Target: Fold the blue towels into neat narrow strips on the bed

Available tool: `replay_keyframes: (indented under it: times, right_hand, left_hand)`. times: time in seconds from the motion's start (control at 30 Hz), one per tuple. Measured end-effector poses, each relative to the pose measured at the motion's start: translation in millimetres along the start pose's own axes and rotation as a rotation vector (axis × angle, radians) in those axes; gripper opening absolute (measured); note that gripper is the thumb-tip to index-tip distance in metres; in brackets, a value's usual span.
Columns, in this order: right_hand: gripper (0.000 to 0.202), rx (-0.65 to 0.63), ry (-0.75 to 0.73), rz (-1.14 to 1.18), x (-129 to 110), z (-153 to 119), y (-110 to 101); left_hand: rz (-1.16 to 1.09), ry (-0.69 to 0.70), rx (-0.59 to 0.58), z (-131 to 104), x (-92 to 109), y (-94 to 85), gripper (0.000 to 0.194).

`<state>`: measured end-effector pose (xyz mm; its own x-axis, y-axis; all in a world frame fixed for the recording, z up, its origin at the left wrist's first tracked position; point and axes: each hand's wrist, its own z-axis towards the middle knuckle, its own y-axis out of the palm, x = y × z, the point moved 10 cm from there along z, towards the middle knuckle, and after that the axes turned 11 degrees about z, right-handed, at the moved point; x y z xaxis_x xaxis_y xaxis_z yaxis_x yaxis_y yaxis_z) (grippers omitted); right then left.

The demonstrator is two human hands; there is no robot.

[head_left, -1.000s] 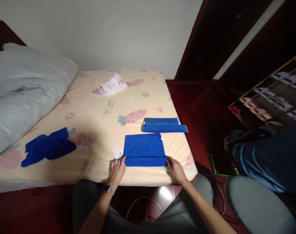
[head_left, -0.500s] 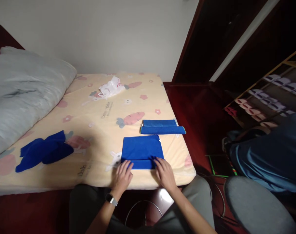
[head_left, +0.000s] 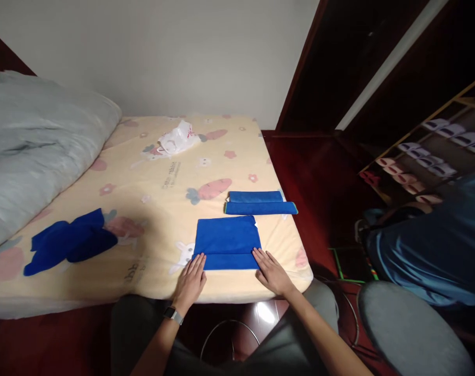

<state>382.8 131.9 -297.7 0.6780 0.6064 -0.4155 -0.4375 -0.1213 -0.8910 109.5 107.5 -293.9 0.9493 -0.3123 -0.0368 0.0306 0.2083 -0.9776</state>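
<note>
A blue cloth (head_left: pixel 226 235) lies flat on the bed in front of me, its near edge folded over into a strip. My left hand (head_left: pixel 191 275) rests with straight fingers on the left end of that strip. On its right end lie the outstretched fingers of my right hand (head_left: pixel 274 272). Both hands are open and grip nothing. Just beyond, two folded blue cloths (head_left: pixel 261 202) lie one behind the other near the bed's right edge. A crumpled blue cloth (head_left: pixel 71 241) sits off to the left.
The bed (head_left: pixel 163 209) has a cream sheet with carrot prints. A white plastic bag (head_left: pixel 178 139) lies toward the back, a grey quilt (head_left: pixel 42 151) at left. To the right are a grey stool (head_left: pixel 410 329), a person in blue clothing (head_left: pixel 437 245) and a rack of slippers (head_left: pixel 433 156).
My hands have moved apart along the folded strip, the left one to the left and the right one to the right. Their fingers have straightened and now lie flat.
</note>
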Motion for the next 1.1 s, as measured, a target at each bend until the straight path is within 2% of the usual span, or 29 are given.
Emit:
replay_keyframes:
  times: [0.1,0.27,0.4,0.5,0.6,0.7,0.83,0.97,1.1]
  right_hand:
    - [0.070,0.069,0.027,0.036,7,-6,-9]
    - [0.049,0.217,0.120,0.198,19,-16,-14]
    - [0.035,0.291,0.254,0.401,37,-14,-18]
    - [0.033,0.279,0.331,0.497,46,-6,-25]
    - [0.034,0.220,0.329,0.509,45,1,-35]
    - [0.034,0.145,0.351,0.498,45,0,-36]
    - [0.039,0.077,0.402,0.462,49,-3,-26]
    - [0.042,0.121,0.452,0.391,54,2,-23]
    - [0.040,0.194,0.463,0.366,53,8,-24]
  left_hand:
    - [-0.084,-0.018,0.040,4,-14,-1.6,0.060]
    - [-0.348,-0.026,0.033,9,-33,-8.2,0.051]
    - [-0.565,-0.134,0.010,13,-49,-9.3,0.035]
    - [-0.700,-0.257,-0.028,14,-62,-1.3,0.029]
    - [-0.748,-0.357,-0.041,12,-72,5.6,0.031]
    - [-0.729,-0.380,-0.037,11,-74,9.3,0.034]
    - [-0.651,-0.353,-0.013,13,-66,12.0,0.037]
    - [-0.558,-0.357,0.071,23,-59,6.1,0.038]
    - [-0.577,-0.417,0.099,31,-58,6.1,0.039]
